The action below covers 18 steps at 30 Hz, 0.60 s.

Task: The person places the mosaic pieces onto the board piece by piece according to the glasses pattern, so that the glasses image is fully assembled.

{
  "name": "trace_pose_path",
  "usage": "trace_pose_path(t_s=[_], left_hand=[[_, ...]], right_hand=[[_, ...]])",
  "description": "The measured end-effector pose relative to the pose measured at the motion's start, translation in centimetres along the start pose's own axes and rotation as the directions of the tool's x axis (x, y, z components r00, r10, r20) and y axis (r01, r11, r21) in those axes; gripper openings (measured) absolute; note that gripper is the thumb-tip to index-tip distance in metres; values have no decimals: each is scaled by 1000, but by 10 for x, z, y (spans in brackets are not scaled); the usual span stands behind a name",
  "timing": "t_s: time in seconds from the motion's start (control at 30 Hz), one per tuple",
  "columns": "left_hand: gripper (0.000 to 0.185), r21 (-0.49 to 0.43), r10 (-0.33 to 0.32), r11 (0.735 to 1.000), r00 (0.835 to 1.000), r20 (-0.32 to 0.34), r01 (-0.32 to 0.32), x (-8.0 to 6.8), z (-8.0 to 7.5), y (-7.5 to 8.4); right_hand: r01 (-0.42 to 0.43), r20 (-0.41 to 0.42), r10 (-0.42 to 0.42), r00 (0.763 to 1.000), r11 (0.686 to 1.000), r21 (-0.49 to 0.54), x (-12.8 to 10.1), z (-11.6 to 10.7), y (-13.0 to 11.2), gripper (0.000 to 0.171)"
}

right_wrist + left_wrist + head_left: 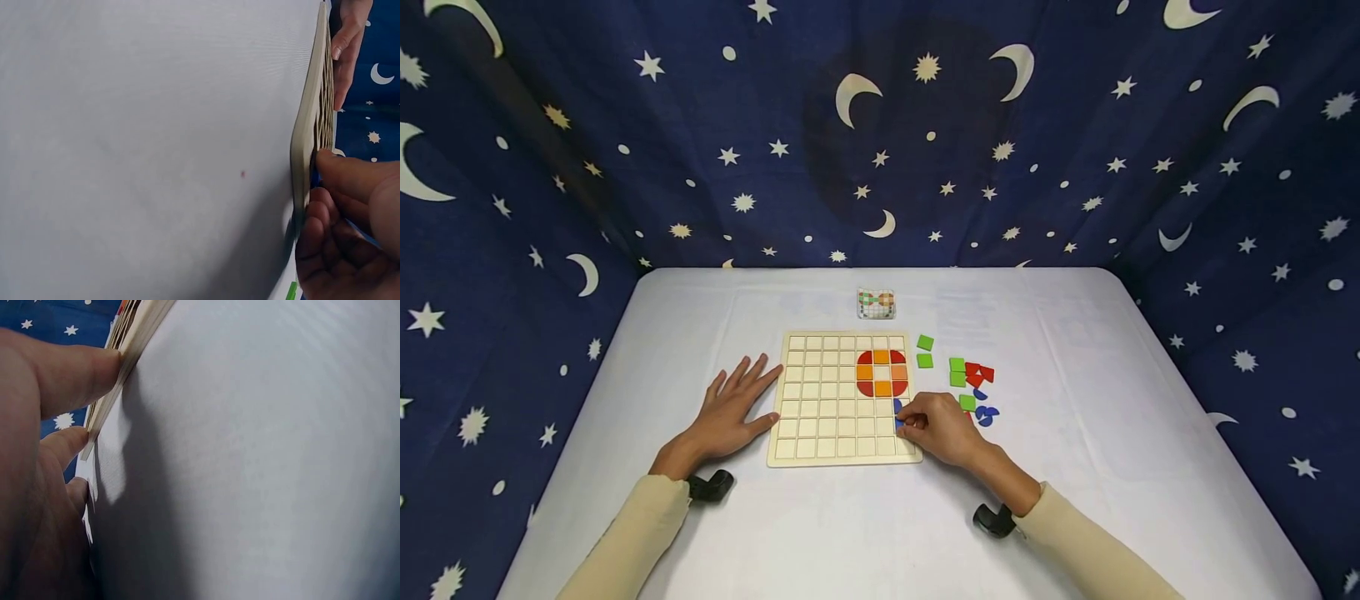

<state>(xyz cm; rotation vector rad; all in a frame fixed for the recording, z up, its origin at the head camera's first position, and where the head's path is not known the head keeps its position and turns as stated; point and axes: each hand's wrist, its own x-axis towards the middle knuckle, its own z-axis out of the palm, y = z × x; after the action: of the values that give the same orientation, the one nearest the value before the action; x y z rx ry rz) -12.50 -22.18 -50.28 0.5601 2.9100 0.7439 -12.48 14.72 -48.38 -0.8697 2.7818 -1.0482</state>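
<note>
Placing a blue piece on the board
Right hand (942, 427) pinches blue piece (898, 407) at board's (820, 417) 4 o'clock; left hand (735, 410) spread flat, steadying; next, seat it squarely.

Grid board (820, 408) – pale matt wood; table cover (1075, 467) – smooth white cloth.

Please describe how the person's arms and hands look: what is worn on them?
Both arms wear long cream sleeves reaching to the wrists. A small black device is strapped at each wrist: one under the left wrist, one under the right wrist. The left hand and right hand are bare, with no gloves; no rings or markings are visible.
</note>
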Motion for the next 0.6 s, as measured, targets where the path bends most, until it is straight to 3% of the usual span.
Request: trace_pose_path(t_s=[0.37, 0.6], left_hand=[[73, -9, 4, 1000, 1000, -1, -4, -1, -2, 0], [73, -3, 0, 1000, 1000, 3, 0, 0, -2, 0]], right_hand=[[-26, -24, 26, 999, 1000, -13, -11, -11, 6, 16], [-98, -157, 72, 985, 982, -162, -33, -29, 24, 15]])
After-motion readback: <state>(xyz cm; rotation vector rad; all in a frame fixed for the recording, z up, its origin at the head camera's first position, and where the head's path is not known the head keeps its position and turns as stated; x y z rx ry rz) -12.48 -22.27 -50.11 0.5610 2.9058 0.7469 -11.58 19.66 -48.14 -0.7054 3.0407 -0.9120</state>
